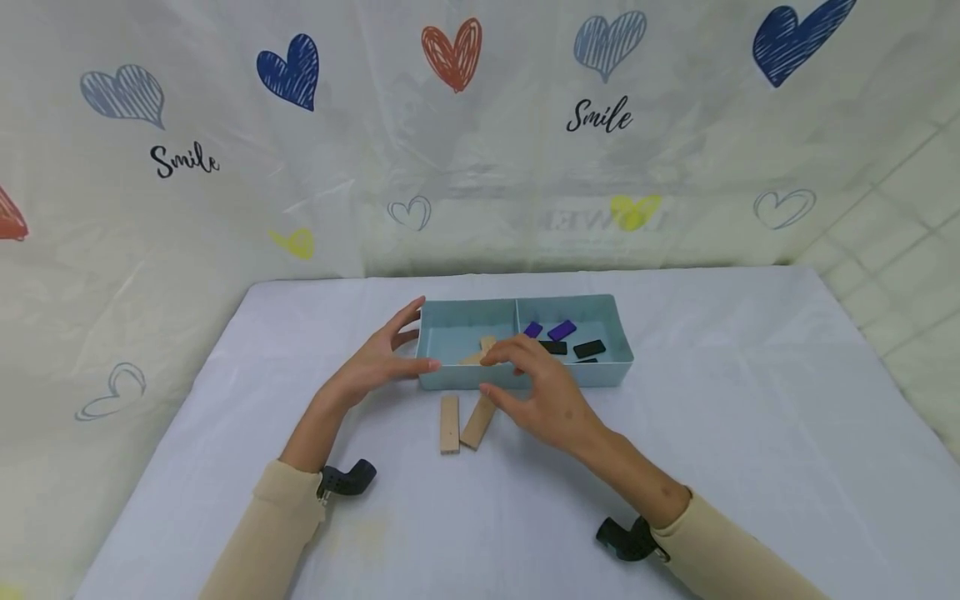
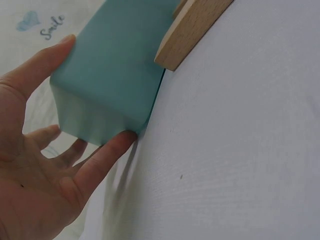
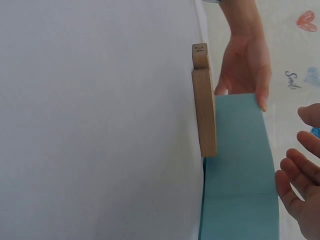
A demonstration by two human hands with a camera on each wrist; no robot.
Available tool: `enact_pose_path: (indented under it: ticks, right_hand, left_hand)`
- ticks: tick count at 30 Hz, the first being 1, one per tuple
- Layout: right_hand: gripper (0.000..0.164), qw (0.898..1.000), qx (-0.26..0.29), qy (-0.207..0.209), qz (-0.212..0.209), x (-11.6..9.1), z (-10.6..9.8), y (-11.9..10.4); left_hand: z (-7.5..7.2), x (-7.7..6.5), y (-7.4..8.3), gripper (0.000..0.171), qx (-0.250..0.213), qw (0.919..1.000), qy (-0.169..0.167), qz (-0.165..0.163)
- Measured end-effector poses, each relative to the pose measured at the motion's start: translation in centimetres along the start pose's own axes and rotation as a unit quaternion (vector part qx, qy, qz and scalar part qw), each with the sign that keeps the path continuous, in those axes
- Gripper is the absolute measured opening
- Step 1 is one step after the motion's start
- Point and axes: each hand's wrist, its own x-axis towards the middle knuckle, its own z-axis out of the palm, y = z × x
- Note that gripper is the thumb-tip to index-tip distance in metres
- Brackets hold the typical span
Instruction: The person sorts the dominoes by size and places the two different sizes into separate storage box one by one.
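Note:
A teal two-compartment box stands on the table. My left hand holds its left end, the thumb at the front rim and the other fingers against the end wall; the left wrist view shows this grip on the box close up. Above the front wall hovers my right hand, fingers loosely bent and thumb apart, with nothing seen between them. Light wooden pieces lie in the left compartment, partly hidden by the right hand. Before the box, two wooden blocks lie on the cloth, one slanted.
In the right compartment are purple pieces and black pieces. A white cloth covers the table. Behind it hangs a curtain printed with hearts. Each wrist wears a black camera.

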Motion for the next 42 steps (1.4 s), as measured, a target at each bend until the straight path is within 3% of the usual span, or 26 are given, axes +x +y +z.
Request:
enact_pose_path:
  ticks: [20, 42]
  right_hand:
    - [0.03, 0.999, 0.023, -0.046, 0.016, -0.9, 0.8, -0.6]
    - [0.042, 0.992, -0.043, -0.108, 0.057, -1.4, 1.1, -1.0]
  left_hand:
    - [-0.1, 0.0, -0.1, 0.1, -0.007, 1.0, -0.001, -0.002]
    - [0.0, -0.1, 0.1, 0.099, -0.014, 0.9999, -0.004, 0.005]
